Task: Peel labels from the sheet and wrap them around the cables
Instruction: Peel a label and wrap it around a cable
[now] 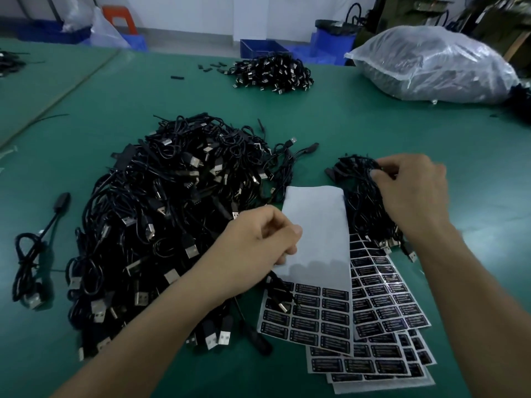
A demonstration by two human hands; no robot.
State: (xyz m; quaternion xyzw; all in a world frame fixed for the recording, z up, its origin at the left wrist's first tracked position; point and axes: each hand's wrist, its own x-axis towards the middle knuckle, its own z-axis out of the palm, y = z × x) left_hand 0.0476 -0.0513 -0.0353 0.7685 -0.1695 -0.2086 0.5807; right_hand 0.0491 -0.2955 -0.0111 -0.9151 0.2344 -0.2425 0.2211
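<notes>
Left hand (258, 242) pinching label sheet (316, 225) edge; right hand (411, 193) fingers curling round small cable bundle (359, 193); cable pile (172, 211) lying left.

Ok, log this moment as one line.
left hand: pinches label sheet | right hand: grips cable bundle | cable pile: left of sheet

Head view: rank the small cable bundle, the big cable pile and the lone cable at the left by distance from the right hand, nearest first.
1. The small bundle, under the right hand, which grips it.
2. The big pile, leftward, beyond the label sheet.
3. The lone cable, far left, apart from the pile.
</notes>
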